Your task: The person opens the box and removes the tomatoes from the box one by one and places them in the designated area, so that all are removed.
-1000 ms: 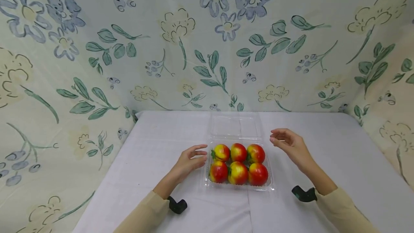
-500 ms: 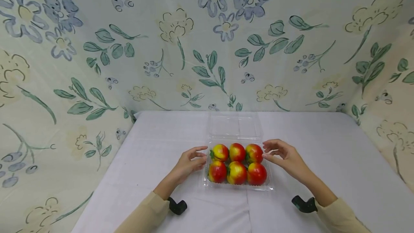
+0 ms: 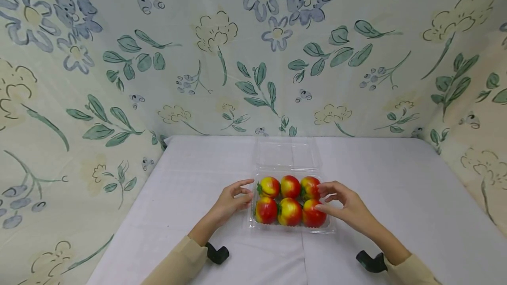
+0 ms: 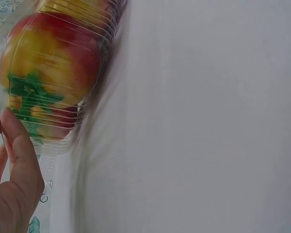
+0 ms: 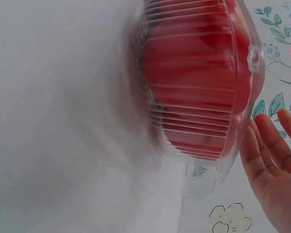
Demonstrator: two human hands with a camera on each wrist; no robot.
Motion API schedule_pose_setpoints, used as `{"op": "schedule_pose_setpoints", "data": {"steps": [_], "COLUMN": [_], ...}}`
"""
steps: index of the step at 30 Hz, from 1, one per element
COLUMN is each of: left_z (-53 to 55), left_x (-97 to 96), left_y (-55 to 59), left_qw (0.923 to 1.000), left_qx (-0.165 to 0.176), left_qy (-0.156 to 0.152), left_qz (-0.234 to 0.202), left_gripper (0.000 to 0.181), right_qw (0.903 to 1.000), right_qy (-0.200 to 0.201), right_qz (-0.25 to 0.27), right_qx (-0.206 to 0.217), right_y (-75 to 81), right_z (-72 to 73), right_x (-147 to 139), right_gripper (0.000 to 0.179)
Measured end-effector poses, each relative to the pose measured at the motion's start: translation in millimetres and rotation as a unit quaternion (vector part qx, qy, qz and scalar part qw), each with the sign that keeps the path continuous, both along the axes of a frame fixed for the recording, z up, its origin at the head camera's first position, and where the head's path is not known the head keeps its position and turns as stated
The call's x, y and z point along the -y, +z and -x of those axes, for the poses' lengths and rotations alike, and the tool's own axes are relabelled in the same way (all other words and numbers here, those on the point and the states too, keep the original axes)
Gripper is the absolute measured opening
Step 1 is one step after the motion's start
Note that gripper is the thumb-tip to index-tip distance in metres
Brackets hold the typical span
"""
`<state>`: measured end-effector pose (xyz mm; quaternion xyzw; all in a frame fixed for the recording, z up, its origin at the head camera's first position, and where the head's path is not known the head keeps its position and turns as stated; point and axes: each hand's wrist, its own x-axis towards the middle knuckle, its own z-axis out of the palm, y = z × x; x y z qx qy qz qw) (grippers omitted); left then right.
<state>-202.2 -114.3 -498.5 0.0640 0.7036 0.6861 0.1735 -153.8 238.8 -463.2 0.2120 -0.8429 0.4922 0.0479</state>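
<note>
A clear plastic clamshell box stands on the table with its lid folded back. Rounded red-and-yellow fruits with green leafy tops fill it in two rows. My left hand stays at the box's left side, fingers loosely bent with a gap to the thumb; its fingertips are right at the rim in the left wrist view. Over the right side hovers my right hand, thumb overlapping the front right fruit and forefinger overlapping the back right one. Its fingers look relaxed in the right wrist view, beside the rim.
White cloth covers the table, creased in front of the box. A flower-patterned curtain hangs behind and at both sides. Black curved pieces stick out from both sleeve cuffs.
My right hand has come in from the right of the box, moving left and nearer, and now overlaps the right-hand fruits. The left hand has barely moved.
</note>
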Motion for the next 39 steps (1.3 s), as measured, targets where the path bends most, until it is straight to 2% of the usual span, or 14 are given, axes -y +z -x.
{"op": "schedule_pose_setpoints", "data": {"steps": [15, 24, 39], "left_z": [-1.8, -2.1, -2.1], "left_x": [1.9, 3.8, 5.0], "left_y": [-0.4, -2.1, -1.6], "left_qw": [0.9997, 0.9998, 0.9997], "left_qx": [-0.005, 0.004, 0.004], "left_qy": [-0.023, -0.021, -0.025], "left_qz": [0.007, -0.004, -0.002], "left_gripper": [0.057, 0.056, 0.058], "right_qw": [0.9985, 0.9962, 0.9913], "right_qy": [-0.035, -0.049, -0.063], "right_qz": [-0.039, -0.061, -0.1], "right_qx": [-0.017, -0.039, -0.057], "right_y": [-7.7, -17.8, -22.7], "right_z": [-8.6, -10.6, -10.5], "right_x": [5, 7, 9], "right_gripper": [0.052, 0.054, 0.059]}}
